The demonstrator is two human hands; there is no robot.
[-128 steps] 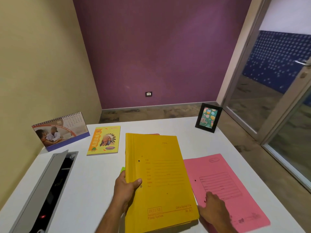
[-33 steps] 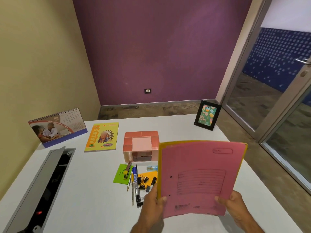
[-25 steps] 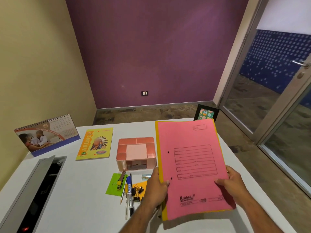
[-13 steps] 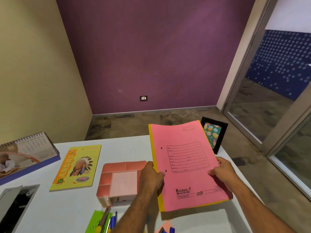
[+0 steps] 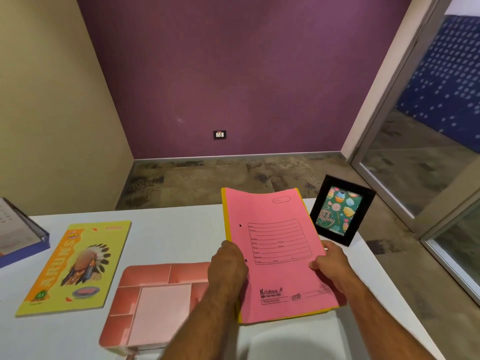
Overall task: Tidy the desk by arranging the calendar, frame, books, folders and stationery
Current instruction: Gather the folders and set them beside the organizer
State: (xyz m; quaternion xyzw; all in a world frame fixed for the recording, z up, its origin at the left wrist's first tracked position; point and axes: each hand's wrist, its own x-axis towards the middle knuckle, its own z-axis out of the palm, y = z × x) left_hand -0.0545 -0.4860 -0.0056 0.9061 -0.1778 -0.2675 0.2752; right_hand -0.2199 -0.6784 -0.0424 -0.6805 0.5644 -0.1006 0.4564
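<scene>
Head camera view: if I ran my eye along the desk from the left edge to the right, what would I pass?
Desk calendar → yellow book → pink organizer box → left hand → pink folder over a yellow folder, held in both hands → right hand → black photo frame.

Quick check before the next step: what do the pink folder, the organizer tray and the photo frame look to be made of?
Pink folder: thin matte card, judging by its printed form lines, punched holes and curling top edge. Organizer tray: probably smooth moulded plastic, pink, with a slight sheen on its dividers. Photo frame: black, flat and semi-gloss; wood or plastic, cannot tell.
</scene>
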